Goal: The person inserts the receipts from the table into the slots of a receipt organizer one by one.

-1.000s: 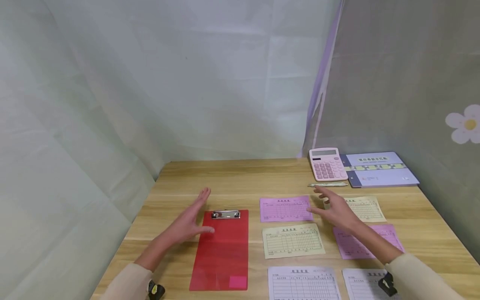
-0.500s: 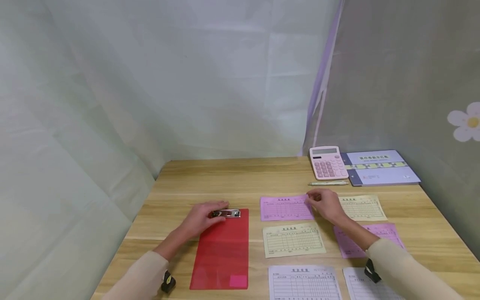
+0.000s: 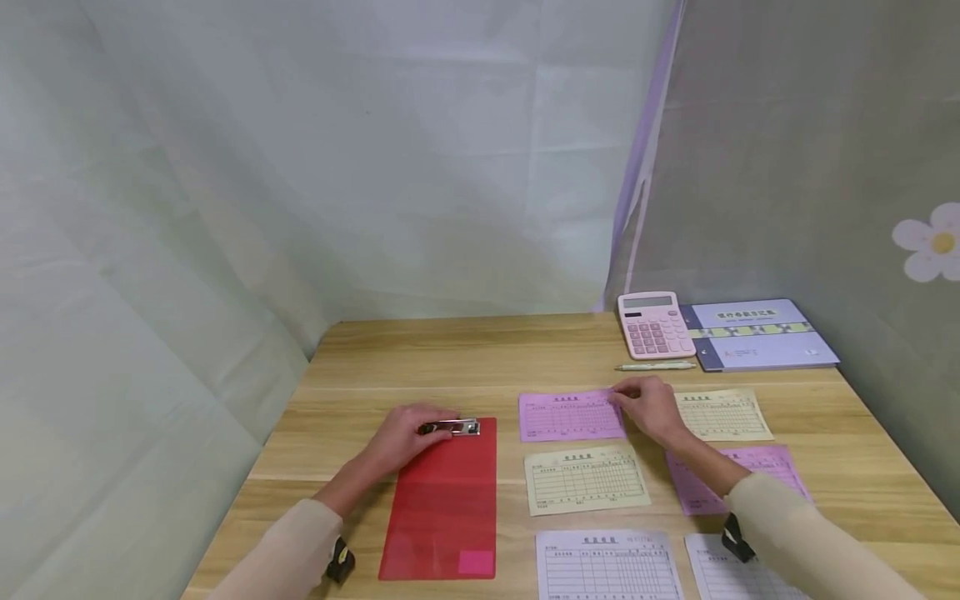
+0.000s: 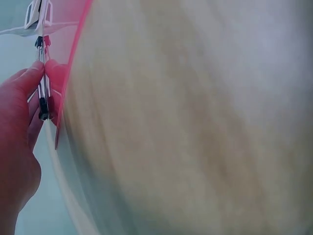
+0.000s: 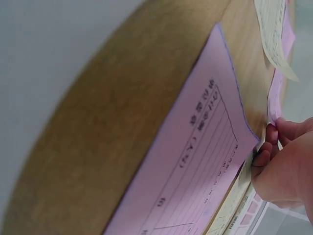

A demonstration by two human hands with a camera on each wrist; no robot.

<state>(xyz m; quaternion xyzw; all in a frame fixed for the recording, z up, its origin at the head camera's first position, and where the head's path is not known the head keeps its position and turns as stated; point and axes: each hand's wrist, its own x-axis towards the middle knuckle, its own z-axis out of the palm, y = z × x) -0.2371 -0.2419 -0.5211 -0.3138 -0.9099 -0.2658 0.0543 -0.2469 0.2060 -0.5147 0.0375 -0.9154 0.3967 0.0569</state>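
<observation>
A red clipboard lies flat on the wooden table, its metal clip at the far end. My left hand pinches that clip; in the left wrist view, thumb and fingers are on either side of the clip. To the right lies a pink printed slip, whose far right corner my right hand pinches between thumb and finger. The right wrist view has the hand at the edge of this pink slip. Part of the corner is hidden by the fingers.
Nearby lie a yellow slip, another yellow slip, a second pink slip under the right forearm, and white slips in front. At the back right are a pen, a pink calculator and an account book.
My left hand has come down from beside the clipboard onto its clip. My right hand has lowered and taken the pink slip's corner. Over the last half second both hands barely move.
</observation>
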